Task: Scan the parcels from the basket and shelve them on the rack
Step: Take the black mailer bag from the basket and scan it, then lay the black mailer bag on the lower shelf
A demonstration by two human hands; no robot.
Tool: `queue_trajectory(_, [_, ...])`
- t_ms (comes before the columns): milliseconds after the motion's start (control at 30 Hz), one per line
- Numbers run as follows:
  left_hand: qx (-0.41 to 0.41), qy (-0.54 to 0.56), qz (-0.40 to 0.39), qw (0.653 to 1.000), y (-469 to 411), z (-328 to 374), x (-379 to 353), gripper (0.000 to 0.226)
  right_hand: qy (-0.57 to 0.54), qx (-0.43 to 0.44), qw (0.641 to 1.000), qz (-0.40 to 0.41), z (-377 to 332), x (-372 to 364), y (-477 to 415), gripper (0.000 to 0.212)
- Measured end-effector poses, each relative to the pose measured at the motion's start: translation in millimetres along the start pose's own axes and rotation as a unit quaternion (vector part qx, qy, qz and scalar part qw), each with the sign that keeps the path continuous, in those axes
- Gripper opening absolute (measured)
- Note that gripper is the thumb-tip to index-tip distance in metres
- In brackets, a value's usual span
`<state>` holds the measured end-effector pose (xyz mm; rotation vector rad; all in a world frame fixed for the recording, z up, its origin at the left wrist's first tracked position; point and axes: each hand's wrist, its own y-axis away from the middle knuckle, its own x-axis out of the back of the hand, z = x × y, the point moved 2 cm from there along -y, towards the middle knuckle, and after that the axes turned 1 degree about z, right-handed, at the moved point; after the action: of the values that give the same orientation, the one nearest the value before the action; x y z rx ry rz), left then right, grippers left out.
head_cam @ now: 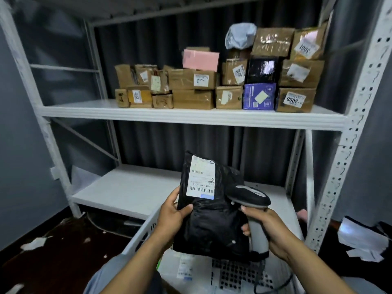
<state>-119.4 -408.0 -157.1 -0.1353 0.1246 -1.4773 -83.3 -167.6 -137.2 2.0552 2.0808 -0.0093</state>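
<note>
While many boxes (214, 85) already sit on the rack (191, 118), the left hand (171, 217) grips a black bag (212, 221) above the basket (144, 232). The right hand (269, 228) curls round the scanner (252, 200). More parcels (186, 268) wait.

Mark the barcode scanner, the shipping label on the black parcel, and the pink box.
barcode scanner (252, 198), head view, on its black head.
shipping label (201, 179), head view, middle of the white sticker.
pink box (201, 60), head view, centre of its front face.
</note>
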Motion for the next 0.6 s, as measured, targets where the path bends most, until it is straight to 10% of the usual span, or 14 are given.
queue_trajectory(600, [-0.095,-0.156,0.114,0.977,-24,163,94,0.048,-0.024,0.149,0.989,-0.002,-154,-154,-1,0.021])
